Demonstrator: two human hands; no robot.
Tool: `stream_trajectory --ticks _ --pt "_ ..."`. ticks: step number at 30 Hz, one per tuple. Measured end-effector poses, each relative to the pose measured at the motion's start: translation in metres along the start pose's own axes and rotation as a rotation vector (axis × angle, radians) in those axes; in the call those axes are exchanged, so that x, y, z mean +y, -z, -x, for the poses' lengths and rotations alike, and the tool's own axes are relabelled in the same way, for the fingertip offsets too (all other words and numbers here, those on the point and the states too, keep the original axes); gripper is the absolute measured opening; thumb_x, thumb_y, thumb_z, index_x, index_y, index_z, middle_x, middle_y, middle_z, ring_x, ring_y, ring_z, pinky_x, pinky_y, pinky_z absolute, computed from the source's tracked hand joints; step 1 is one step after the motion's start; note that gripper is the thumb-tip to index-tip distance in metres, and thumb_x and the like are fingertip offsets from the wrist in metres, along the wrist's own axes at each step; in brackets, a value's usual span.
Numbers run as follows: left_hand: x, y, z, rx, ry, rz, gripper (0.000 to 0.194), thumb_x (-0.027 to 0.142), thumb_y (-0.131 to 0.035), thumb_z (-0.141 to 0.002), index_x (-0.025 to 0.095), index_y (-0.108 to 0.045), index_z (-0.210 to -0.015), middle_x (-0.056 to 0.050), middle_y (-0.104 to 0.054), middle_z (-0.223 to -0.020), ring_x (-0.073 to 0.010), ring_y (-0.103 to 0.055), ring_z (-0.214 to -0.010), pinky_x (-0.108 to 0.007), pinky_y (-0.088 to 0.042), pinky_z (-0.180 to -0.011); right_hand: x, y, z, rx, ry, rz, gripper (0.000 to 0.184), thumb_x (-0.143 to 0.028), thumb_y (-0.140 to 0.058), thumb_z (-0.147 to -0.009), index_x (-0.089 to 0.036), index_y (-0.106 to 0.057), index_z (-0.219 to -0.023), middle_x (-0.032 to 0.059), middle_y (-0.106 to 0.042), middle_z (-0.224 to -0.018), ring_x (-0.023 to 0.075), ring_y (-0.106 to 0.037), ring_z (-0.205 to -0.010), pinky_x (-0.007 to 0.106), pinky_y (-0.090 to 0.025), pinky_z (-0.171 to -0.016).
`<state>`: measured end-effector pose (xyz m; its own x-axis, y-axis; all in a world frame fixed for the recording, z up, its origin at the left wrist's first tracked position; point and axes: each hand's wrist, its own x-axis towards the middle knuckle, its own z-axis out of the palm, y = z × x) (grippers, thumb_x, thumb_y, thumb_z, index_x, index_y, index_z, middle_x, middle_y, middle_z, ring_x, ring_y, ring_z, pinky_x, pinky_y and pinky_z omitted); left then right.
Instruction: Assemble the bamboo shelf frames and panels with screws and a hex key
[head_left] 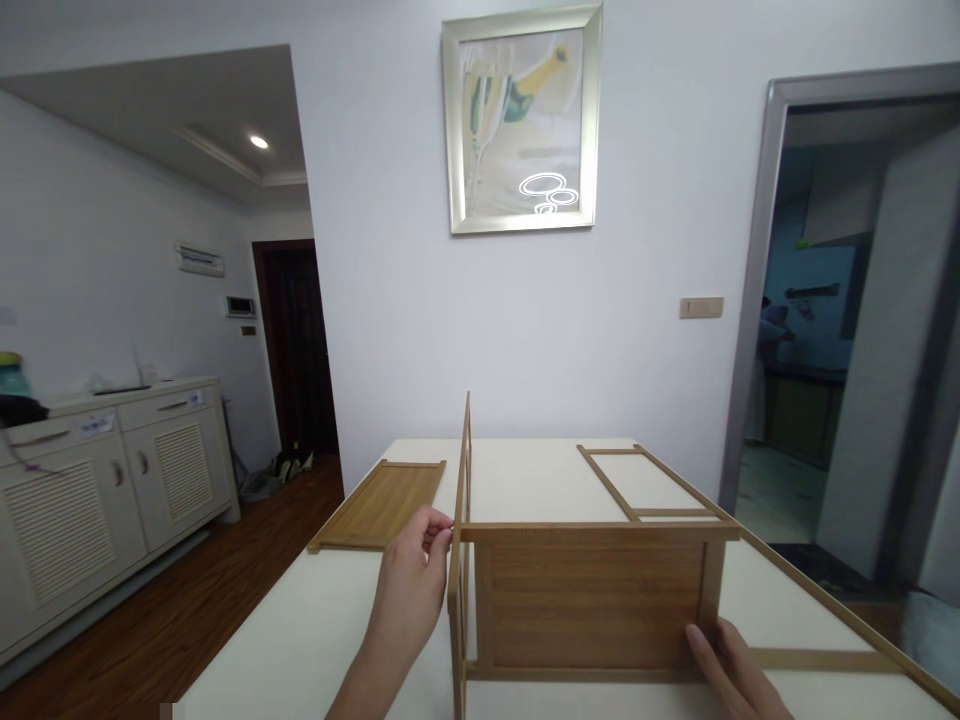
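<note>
A brown wooden panel (pixel 592 600) with a raised rim stands on its long edge on the white table. Its left end meets a narrow upright wooden frame (pixel 460 570), seen almost edge-on. My left hand (pixel 416 570) is at the outer side of this frame, level with the panel's top corner. Its thumb and fingertips are pinched together there; anything between them is too small to make out. With thumb in front and fingers behind, my right hand (pixel 727 670) grips the panel's lower right edge.
Another wooden panel (pixel 386 500) lies flat at the table's far left. An open wooden frame (pixel 814 592) lies along the right side of the white table (pixel 300 640). Behind the table is a wall with a framed picture (pixel 598 130). A white cabinet (pixel 112 490) stands at left.
</note>
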<state>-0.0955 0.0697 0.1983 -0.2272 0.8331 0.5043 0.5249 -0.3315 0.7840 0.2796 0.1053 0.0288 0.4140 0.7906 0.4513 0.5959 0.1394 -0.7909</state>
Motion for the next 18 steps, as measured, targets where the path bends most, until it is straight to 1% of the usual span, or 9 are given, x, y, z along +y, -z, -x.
stream_trajectory --ticks 5,8,10,11,12,14,15,16,18 --pt "0.001 0.0 0.0 -0.01 0.001 -0.007 0.018 0.034 -0.047 -0.086 0.022 -0.058 -0.079 -0.003 -0.065 -0.077 -0.0228 -0.061 -0.075 -0.034 -0.044 -0.074 -0.004 -0.002 0.001 -0.029 -0.007 -0.022 0.056 -0.07 -0.047 -0.074 -0.027 -0.061 -0.105 0.0109 -0.07 -0.112 0.0369 -0.059 -0.117 0.052 -0.049 -0.099" --pt "0.003 0.001 0.0 -0.017 0.015 -0.006 0.018 0.035 -0.048 -0.086 0.022 -0.058 -0.079 -0.004 -0.066 -0.078 -0.023 -0.062 -0.076 -0.034 -0.044 -0.074 -0.014 0.004 0.002 -0.073 -0.052 -0.054 0.057 -0.066 -0.047 -0.079 -0.023 -0.054 -0.115 0.0129 -0.066 -0.117 0.0345 -0.062 -0.111 0.047 -0.054 -0.09" --pt "0.003 0.001 0.0 -0.023 0.026 0.006 0.018 0.036 -0.049 -0.086 0.022 -0.058 -0.078 -0.004 -0.066 -0.078 -0.0231 -0.062 -0.076 -0.034 -0.045 -0.074 -0.024 0.012 0.001 -0.012 -0.006 -0.046 0.059 -0.063 -0.046 -0.082 -0.017 -0.048 -0.119 0.0174 -0.061 -0.12 0.0347 -0.062 -0.108 0.048 -0.055 -0.086" --pt "0.003 0.001 0.0 -0.02 0.03 0.011 0.018 0.036 -0.049 -0.086 0.022 -0.059 -0.078 -0.004 -0.066 -0.078 -0.0231 -0.062 -0.076 -0.034 -0.045 -0.073 -0.031 0.018 0.001 0.066 0.07 -0.022 0.058 -0.061 -0.046 -0.084 -0.015 -0.048 -0.119 0.0195 -0.059 -0.12 0.0357 -0.061 -0.109 0.05 -0.053 -0.088" --pt "0.003 0.002 0.0 -0.017 0.031 0.016 0.019 0.037 -0.049 -0.086 0.022 -0.059 -0.078 -0.004 -0.066 -0.078 -0.023 -0.062 -0.076 -0.033 -0.045 -0.073 -0.039 0.023 0.001 0.166 0.185 0.017 0.055 -0.058 -0.047 -0.084 -0.014 -0.048 -0.117 0.0206 -0.057 -0.119 0.0372 -0.058 -0.112 0.053 -0.05 -0.093" --pt "0.003 0.002 0.0 -0.012 0.029 0.025 0.019 0.037 -0.05 -0.085 0.022 -0.06 -0.078 -0.004 -0.066 -0.077 -0.0228 -0.062 -0.075 -0.033 -0.045 -0.072 -0.061 0.032 0.004 0.288 0.449 0.076 0.041 -0.049 -0.053 -0.085 -0.018 -0.051 -0.112 0.0185 -0.057 -0.116 0.0372 -0.053 -0.117 0.056 -0.044 -0.099" --pt "0.003 0.002 0.0 -0.011 0.026 0.028 0.019 0.037 -0.051 -0.085 0.022 -0.06 -0.077 -0.004 -0.066 -0.077 -0.0227 -0.062 -0.075 -0.033 -0.045 -0.071 -0.075 0.035 0.006 0.3 0.578 0.079 0.034 -0.041 -0.055 -0.086 -0.019 -0.052 -0.111 0.0172 -0.057 -0.114 0.0356 -0.054 -0.116 0.055 -0.045 -0.098" --pt "0.002 0.001 0.0 -0.009 0.025 0.031 0.019 0.037 -0.051 -0.085 0.022 -0.06 -0.077 -0.003 -0.066 -0.076 -0.0226 -0.062 -0.074 -0.032 -0.045 -0.071 -0.092 0.036 0.008 0.276 0.693 0.082 0.028 -0.034 -0.056 -0.087 -0.021 -0.052 -0.112 0.0155 -0.057 -0.115 0.0334 -0.055 -0.115 0.054 -0.046 -0.097" --pt "0.002 0.001 0.0 -0.006 0.029 0.039 0.018 0.037 -0.051 -0.085 0.022 -0.06 -0.078 -0.003 -0.066 -0.075 -0.0225 -0.062 -0.074 -0.032 -0.045 -0.071 -0.132 0.032 0.014 0.201 0.891 0.056 0.031 -0.021 -0.058 -0.086 -0.025 -0.051 -0.117 0.0124 -0.058 -0.114 0.0308 -0.055 -0.115 0.052 -0.047 -0.096"
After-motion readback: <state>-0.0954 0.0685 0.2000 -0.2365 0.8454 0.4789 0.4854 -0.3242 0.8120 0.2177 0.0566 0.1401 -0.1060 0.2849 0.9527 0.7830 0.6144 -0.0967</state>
